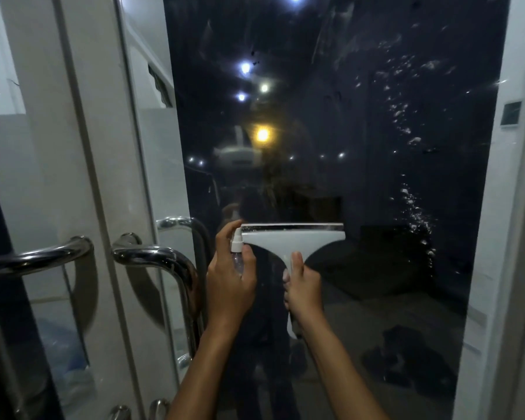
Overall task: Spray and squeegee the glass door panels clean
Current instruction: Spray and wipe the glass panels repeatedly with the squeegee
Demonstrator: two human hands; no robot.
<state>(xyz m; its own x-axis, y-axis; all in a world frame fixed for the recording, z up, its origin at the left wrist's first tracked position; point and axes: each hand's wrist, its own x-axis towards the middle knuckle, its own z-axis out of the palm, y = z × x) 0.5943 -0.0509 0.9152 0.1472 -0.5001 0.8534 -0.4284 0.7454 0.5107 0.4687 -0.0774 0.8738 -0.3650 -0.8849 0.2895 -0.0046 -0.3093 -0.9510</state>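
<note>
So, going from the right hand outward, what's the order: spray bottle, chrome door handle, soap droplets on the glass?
1. Small clear spray bottle, just left, gripped by the left hand.
2. Curved chrome door handle, farther left.
3. White soap droplets, upper right on the dark glass.

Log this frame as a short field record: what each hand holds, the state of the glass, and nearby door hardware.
left hand: grips small spray bottle, forefinger on its nozzle
right hand: grips squeegee by its handle, blade up
glass panel: dark, droplets and smears along the right side
door handles: chrome, left of the hands
stage: spraying or wiping under way, panel not yet clean
</note>
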